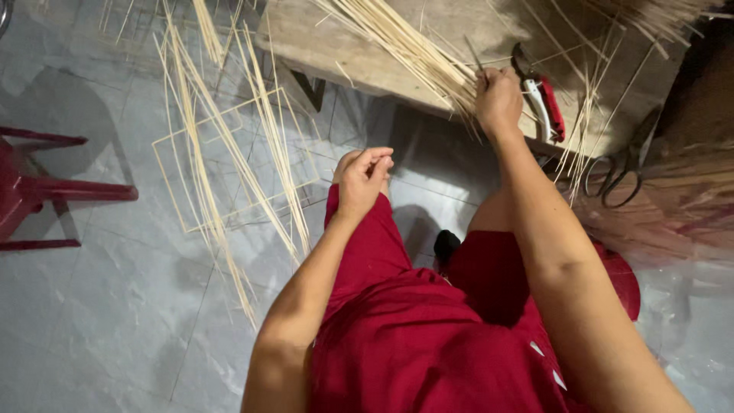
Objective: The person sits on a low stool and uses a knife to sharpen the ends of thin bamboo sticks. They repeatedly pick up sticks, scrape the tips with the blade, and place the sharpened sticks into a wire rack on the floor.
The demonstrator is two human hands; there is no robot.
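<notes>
In the head view, the person sat in red clothing with knees toward the top of the frame, looking down over a grey tiled floor (99, 321). The right hand (498, 98), in the upper middle of the frame, was closed around a bundle of thin bamboo strips (405, 46) that fanned up and to the left across a low wooden bench (321, 46); the fingers were curled tight about the strips' lower ends, though how many strips they gripped could not be told. The left hand (362, 177), near the centre, hovered above the left knee with its fingertips pinched together; whether anything thin lay between them could not be told. Just right of the right hand, red-handled pruning shears (544, 103) lay on the bench, and farther right dark scissors (618, 177) rested at the bench's edge among stray strips. In the upper left, a square frame of bamboo strips (229, 157) lay flat on the floor, with long loose strips (206, 206) crossing over it. A red plastic stool (30, 191) stood at the left edge. Judging by this, the work seemed only partly along: one frame looked assembled, while most of the strips remained unsorted in the bundle and scattered on the floor.
</notes>
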